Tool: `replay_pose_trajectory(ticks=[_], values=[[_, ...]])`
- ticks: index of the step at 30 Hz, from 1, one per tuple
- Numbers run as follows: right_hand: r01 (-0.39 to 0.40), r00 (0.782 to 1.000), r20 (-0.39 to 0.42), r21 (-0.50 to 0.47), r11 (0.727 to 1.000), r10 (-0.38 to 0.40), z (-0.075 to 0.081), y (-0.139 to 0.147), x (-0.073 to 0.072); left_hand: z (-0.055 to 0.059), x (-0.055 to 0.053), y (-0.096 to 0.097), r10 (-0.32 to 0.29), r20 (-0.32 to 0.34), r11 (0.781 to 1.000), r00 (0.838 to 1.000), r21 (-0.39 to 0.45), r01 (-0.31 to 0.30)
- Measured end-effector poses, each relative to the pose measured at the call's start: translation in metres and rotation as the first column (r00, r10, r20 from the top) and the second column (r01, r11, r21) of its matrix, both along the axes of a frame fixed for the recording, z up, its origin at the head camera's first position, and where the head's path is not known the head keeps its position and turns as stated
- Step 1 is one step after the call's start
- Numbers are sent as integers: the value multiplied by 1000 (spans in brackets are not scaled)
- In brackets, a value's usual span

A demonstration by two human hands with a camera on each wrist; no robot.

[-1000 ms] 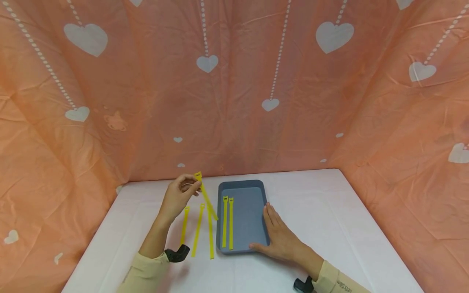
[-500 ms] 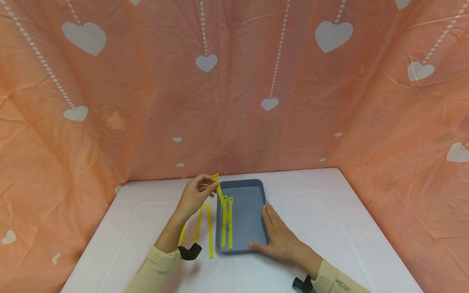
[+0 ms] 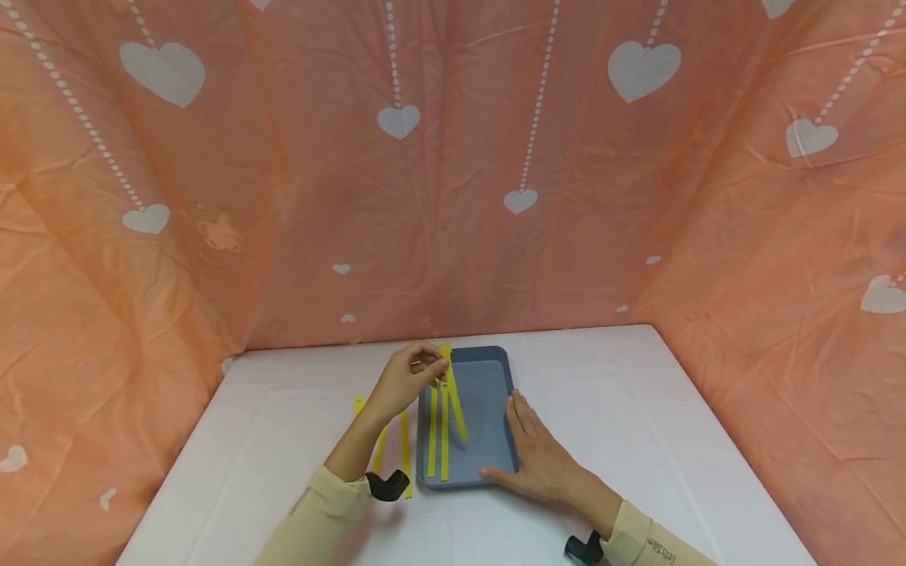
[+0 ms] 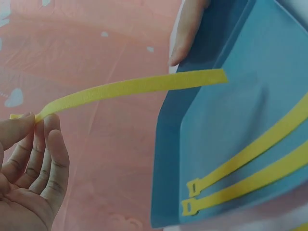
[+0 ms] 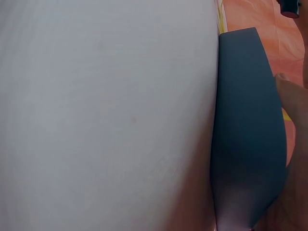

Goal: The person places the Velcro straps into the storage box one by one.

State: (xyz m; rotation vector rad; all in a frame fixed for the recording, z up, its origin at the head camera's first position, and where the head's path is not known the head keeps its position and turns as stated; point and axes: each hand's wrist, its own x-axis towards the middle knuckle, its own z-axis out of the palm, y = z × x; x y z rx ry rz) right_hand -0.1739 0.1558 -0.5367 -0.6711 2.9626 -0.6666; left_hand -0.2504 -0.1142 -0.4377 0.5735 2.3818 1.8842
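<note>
Pinching fingers of the left hand [image 3: 409,379] hold, above the white table [image 3: 602,377] and over the blue-grey tray [image 3: 487,464] (its right side touched by the right hand [image 3: 543,462], whose fingers lie straight), one yellow strap [image 3: 457,408] slanting down, its lower end apart from two matching straps [image 4: 255,156] lying inside.

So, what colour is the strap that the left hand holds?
Yellow; the strap shows best in left wrist view.

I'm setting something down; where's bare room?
Bare: the white tabletop right of the right hand; the right side of the blue-grey rectangular tray, past the left hand's flat yellow strap. Crowded: the tray's left side, with two straps; the tabletop to its left, with more straps.
</note>
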Motion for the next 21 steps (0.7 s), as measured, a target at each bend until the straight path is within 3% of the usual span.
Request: replay_pose_trajectory(ticks=[10, 21], values=[[-13, 1000, -13, -7, 1000, 12, 2, 0, 0, -15, -9, 18, -44, 48, 999, 998, -14, 44], [-12, 1000, -10, 5, 1000, 12, 2, 1, -1, -25, -19, 36, -14, 31, 996, 999, -85, 17]])
